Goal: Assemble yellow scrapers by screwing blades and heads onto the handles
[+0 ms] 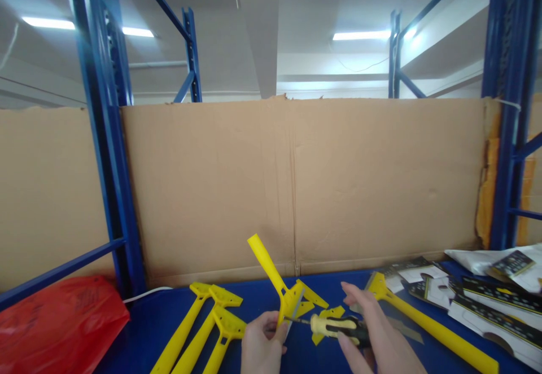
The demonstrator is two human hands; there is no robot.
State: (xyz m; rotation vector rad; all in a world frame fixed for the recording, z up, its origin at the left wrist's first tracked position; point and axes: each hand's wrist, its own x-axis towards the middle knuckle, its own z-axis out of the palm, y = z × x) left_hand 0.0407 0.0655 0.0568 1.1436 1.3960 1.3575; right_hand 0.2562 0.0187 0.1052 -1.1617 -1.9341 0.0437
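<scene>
My left hand (263, 343) is closed on the head of a yellow scraper (271, 272), whose handle points up and to the left. A metal blade (295, 313) lies along that head. In my right hand (379, 334) is a screwdriver (339, 327) with a cream and black handle, thumb below it and forefinger stretched above. Its shaft points left, and the tip is at the scraper head beside my left fingers. Small yellow pieces (328, 320) lie on the blue surface behind the screwdriver.
Several yellow scraper handles (220, 326) lie at the left, near a red bag (63, 326). Another yellow scraper (440, 329) lies right of my right hand. Black and white packaging cards (491, 317) are piled at the far right. A cardboard wall (296, 193) stands behind, between blue posts.
</scene>
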